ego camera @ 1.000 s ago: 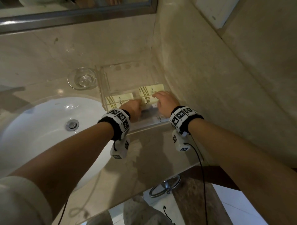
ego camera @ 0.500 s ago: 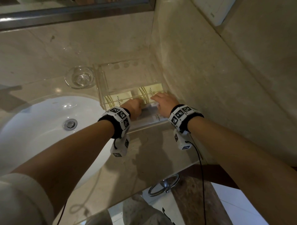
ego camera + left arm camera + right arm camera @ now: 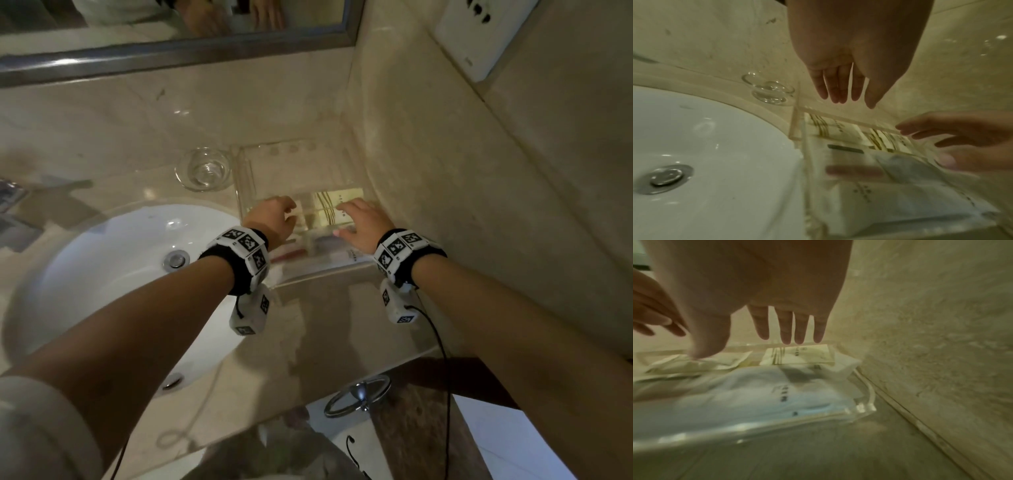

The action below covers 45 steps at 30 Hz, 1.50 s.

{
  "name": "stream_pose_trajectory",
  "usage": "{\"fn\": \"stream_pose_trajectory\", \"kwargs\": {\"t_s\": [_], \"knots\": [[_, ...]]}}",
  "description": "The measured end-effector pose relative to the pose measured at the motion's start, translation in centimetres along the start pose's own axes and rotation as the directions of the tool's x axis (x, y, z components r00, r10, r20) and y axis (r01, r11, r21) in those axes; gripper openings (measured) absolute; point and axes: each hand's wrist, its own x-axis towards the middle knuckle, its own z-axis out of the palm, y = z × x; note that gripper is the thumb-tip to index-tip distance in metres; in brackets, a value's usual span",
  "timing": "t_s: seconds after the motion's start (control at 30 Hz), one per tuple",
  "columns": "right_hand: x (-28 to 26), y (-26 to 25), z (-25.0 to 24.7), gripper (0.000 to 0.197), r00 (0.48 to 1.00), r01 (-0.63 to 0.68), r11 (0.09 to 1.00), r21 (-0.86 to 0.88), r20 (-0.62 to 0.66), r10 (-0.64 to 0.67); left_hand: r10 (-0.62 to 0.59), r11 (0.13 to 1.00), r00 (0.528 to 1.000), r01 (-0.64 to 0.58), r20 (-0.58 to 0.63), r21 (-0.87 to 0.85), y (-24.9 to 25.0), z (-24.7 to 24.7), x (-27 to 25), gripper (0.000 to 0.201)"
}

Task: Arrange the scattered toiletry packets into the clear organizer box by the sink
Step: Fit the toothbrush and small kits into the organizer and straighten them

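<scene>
The clear organizer box (image 3: 260,178) stands on the counter in the corner right of the sink. Cream packets with gold stripes (image 3: 342,202) (image 3: 828,128) (image 3: 799,354) lie in its far part. Whiter packets (image 3: 900,194) (image 3: 756,395) fill its near part. My left hand (image 3: 274,219) (image 3: 846,84) hovers over the box's left side with straight fingers, holding nothing. Over the right side my right hand (image 3: 363,222) (image 3: 785,324) is spread, also empty. Both hands are lifted clear of the packets.
A white sink basin (image 3: 113,274) with a metal drain (image 3: 176,258) lies left of the box. A small glass dish (image 3: 203,169) sits behind the sink. The marble wall (image 3: 445,171) closes the right side; a mirror (image 3: 171,20) runs along the back.
Both hands have lifted off the packets they were pressing and opened, fingers now spread above the box. The head view has tilted up a little.
</scene>
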Motion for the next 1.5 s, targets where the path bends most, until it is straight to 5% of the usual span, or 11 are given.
{"fn": "stream_pose_trajectory", "kwargs": {"t_s": [0.1, 0.3, 0.5, 0.63, 0.8, 1.13, 1.5], "knots": [[-0.4, -1.4, 0.4, 0.078, 0.994, 0.048, 0.993, -0.104, 0.107, -0.037, 0.016, 0.999, 1.000, -0.016, 0.000, 0.035, -1.9, -0.6, -0.6, 0.045], [-1.8, -3.3, 3.3, 0.120, 0.940, 0.103, 0.947, -0.303, 0.340, 0.006, 0.045, 0.969, 0.970, -0.100, 0.238, 0.224, -4.3, 0.6, -2.2, 0.098], [-1.8, -4.2, 4.8, 0.126, 0.979, -0.024, 0.919, -0.393, 0.178, 0.101, 0.020, 0.867, 0.916, -0.215, 0.401, 0.449, -4.3, 2.2, -3.1, 0.127], [-1.1, -4.2, 4.4, 0.118, 0.983, 0.006, 0.904, -0.427, 0.168, 0.073, 0.038, 0.802, 0.945, -0.223, 0.325, 0.555, -4.2, 2.6, -3.5, 0.119], [0.8, -4.1, 3.5, 0.105, 0.992, -0.063, 0.944, -0.323, 0.082, 0.095, 0.099, 0.840, 0.977, -0.185, 0.191, 0.510, -4.2, 1.7, -2.5, 0.101], [3.9, -3.5, 3.3, 0.070, 0.995, 0.065, 0.933, -0.355, -0.044, -0.086, 0.108, 0.843, 0.992, -0.125, 0.064, 0.524, -4.3, 1.5, -0.3, 0.066], [5.9, -2.7, 3.6, 0.063, 0.973, 0.127, 0.924, -0.359, -0.134, -0.186, 0.079, 0.854, 0.997, -0.059, -0.016, 0.517, -4.0, 2.0, 1.3, 0.066]]}}
